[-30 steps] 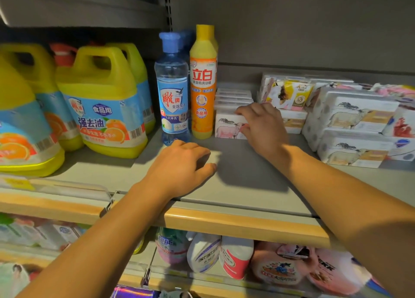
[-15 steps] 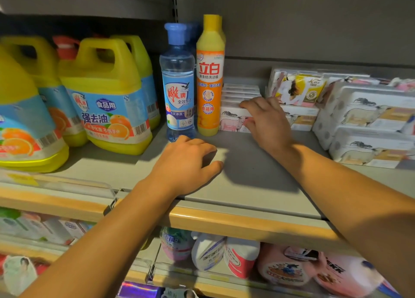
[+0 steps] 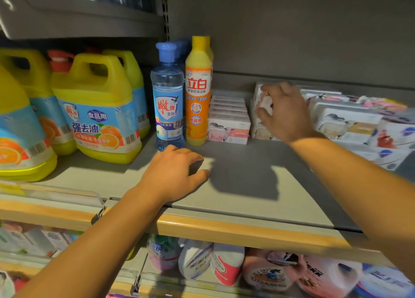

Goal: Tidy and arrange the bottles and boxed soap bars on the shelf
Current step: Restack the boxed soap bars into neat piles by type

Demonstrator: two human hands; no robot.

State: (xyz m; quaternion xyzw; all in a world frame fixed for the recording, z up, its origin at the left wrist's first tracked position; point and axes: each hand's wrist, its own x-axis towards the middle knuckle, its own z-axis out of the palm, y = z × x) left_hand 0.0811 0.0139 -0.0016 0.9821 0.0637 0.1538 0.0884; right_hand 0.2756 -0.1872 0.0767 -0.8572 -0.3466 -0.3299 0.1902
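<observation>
My right hand (image 3: 284, 112) is reaching into the stack of boxed soap bars (image 3: 261, 118) at the back of the shelf (image 3: 235, 185); its fingers are curled against the front of the stack, though motion blur keeps me from telling whether they actually grip a box. My left hand (image 3: 177, 174) rests knuckles-up on the bare grey shelf board, fingers loosely bent and holding nothing, just in front of the clear blue-capped bottle (image 3: 168, 95). I judge the step in hand is straightening the soap section, and the next move calls for squaring that stack up against the neat row of sheep-printed soap boxes (image 3: 228, 122) to its left. Those boxes are flat-faced glossy cardboard and should slide easily. Beside them the tall orange-and-yellow detergent bottle (image 3: 198, 91) stands upright, touching the clear one; further left sit squat yellow plastic jugs (image 3: 98, 109) with moulded handles. Larger wrapped soap packs (image 3: 343, 120) lie askew on the right.
</observation>
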